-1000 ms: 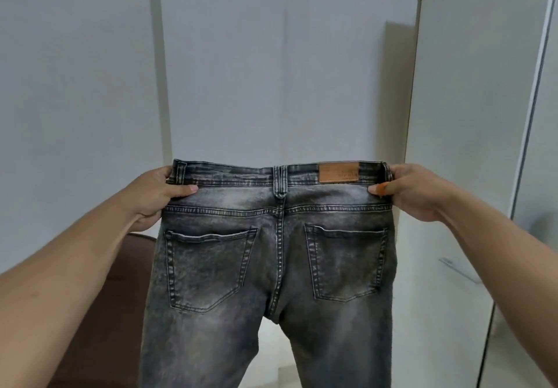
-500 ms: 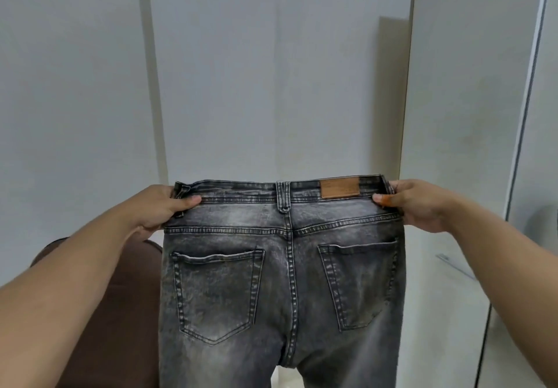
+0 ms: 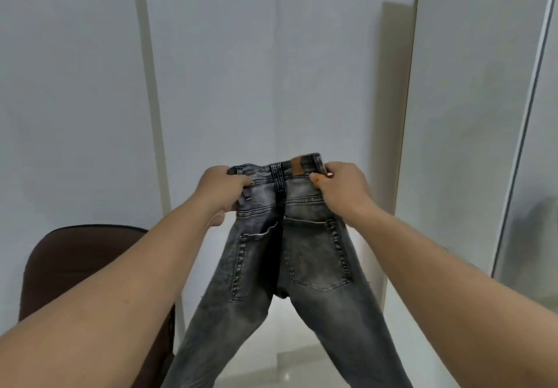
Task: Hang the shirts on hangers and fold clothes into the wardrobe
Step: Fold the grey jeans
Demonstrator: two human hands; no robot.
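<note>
We have brought our two hands close together, so the grey jeans (image 3: 290,255) are now creased down the middle along the seat seam, the two back pockets turning toward each other. A second ago the waistband was stretched flat and wide between our hands, with both pockets facing us squarely; now it bows into a fold, and the brown patch (image 3: 296,166) sits near the crest of it. We judge this to be the start of folding the jeans in half lengthwise, leg onto leg, before they go into the wardrobe.

Our left hand (image 3: 222,187) grips the left end of the waistband, fingers curled round the cloth with the thumb on the near face. Our right hand (image 3: 339,185) pinches the right end the same way. The jeans hang in the air in front of us, held only at the waist, and the two legs splay apart below and run out of the bottom of the view.

The view has also tipped downward since the earlier frames: more of the brown chair (image 3: 84,267) shows at lower left, and pale floor shows between the legs. The tall white panel with the light frame (image 3: 471,116) stands at right; we take it for the wardrobe, though we cannot tell.
</note>
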